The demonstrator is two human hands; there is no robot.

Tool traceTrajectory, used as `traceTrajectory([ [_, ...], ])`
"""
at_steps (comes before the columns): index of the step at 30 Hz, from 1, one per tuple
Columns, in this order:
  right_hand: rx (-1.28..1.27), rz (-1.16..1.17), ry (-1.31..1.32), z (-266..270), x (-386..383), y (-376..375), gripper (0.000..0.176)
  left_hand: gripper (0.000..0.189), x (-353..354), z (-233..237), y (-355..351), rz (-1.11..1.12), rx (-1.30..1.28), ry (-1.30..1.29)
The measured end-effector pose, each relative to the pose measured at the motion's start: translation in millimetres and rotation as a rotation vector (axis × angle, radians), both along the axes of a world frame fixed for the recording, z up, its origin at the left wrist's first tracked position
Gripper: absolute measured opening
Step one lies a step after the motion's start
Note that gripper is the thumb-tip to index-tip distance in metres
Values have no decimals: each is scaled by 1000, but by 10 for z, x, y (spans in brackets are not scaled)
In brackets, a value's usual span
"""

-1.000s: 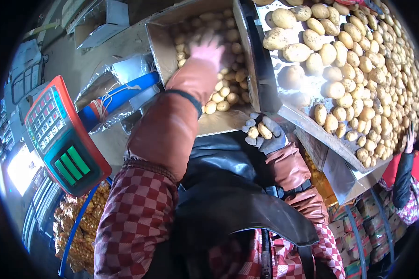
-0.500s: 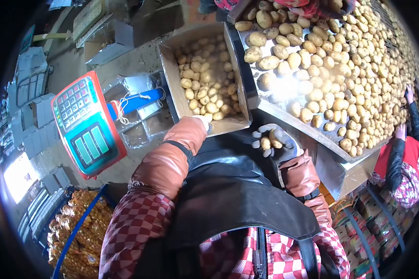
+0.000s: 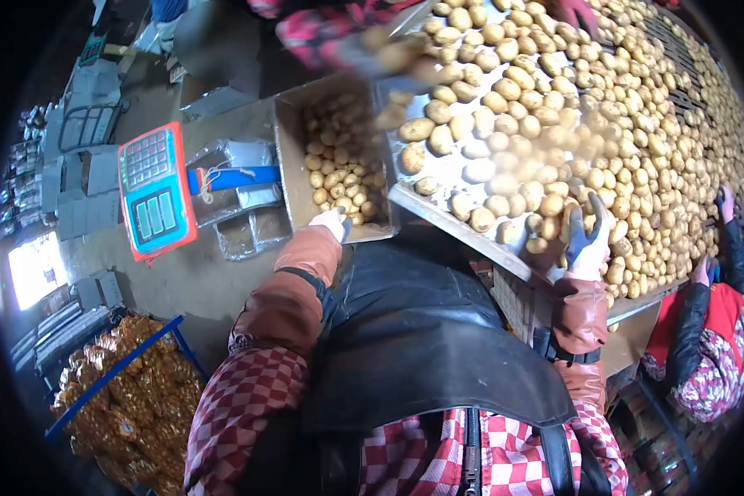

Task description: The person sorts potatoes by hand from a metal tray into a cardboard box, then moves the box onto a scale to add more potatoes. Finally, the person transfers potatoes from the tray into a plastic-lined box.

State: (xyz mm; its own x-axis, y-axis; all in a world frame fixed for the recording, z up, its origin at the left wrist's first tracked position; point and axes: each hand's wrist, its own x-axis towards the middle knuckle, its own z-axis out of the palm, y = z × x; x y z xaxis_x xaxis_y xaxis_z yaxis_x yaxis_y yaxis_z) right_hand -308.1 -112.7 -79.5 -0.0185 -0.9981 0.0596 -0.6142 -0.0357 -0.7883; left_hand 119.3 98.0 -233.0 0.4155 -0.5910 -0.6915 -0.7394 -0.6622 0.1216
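My left hand (image 3: 332,222), in a pale glove with dark fingertips, grips the near rim of a cardboard box (image 3: 285,161). Several potatoes (image 3: 343,180) lie inside that box, partly in shadow. To the right, my right hand (image 3: 587,240) reaches onto a pale sorting table (image 3: 450,169) spread with potatoes (image 3: 636,186). Its gloved fingers are apart among the potatoes near the table's front edge, with some touching or close beside them. I see no potato lifted in it.
A red and blue scale display (image 3: 155,194) stands left of the box. Behind the box, a co-worker's blurred arm (image 3: 322,37) reaches over with potatoes. Another co-worker (image 3: 707,339) works at far right. A netted potato stack (image 3: 132,397) stands behind a blue rail at lower left.
My right hand has moved up and right onto the table; the two potatoes it held are no longer seen in it. My left hand stays by the box rim. A co-worker's arm has swung in.
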Motion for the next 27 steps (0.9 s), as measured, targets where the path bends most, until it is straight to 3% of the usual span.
traceTrajectory([
  [4, -152, 174, 232, -200, -381, 213, 37, 45, -45, -182, 14, 13, 6, 23],
  [6, -104, 126, 266, -271, -398, 326, 36, 38, -79, -354, 159, -84, 27, 13],
  [8, -83, 104, 323, -176, -311, 384, 36, 37, -50, -247, 125, -152, 60, 116],
  [12, -275, 141, 360, -201, 61, 314, 37, 35, 62, -21, -115, -270, 160, 308],
  [13, -342, 191, 336, -191, 227, 188, 38, 34, -5, 362, -291, -165, 183, 309],
  [14, -408, 241, 308, -198, 396, 34, 39, 34, -37, 420, -317, -165, 180, 309],
  [16, -383, 244, 359, -164, 768, -309, 43, 32, -90, 504, -346, 146, -267, 125],
  [18, -349, 265, 503, -112, 1098, -684, 47, 34, -308, 757, -631, 490, -590, 355],
  [20, -383, 268, 756, -180, 1308, -912, 52, 40, -516, 723, -963, 422, -873, 212],
  [22, -441, 292, 862, -281, 1259, -1058, 48, 48, -728, 924, -1283, 458, -868, 189],
  [24, -264, 568, 850, -265, 1003, -1175, 39, 52, -844, 835, -1397, 414, -777, 105],
  [25, -438, 478, 825, -277, 842, -1149, 35, 52, -916, 856, -1455, 426, -665, 84],
  [27, -450, 473, 745, -184, 497, -1180, 33, 51, -1001, 747, -1441, 387, -752, 44],
])
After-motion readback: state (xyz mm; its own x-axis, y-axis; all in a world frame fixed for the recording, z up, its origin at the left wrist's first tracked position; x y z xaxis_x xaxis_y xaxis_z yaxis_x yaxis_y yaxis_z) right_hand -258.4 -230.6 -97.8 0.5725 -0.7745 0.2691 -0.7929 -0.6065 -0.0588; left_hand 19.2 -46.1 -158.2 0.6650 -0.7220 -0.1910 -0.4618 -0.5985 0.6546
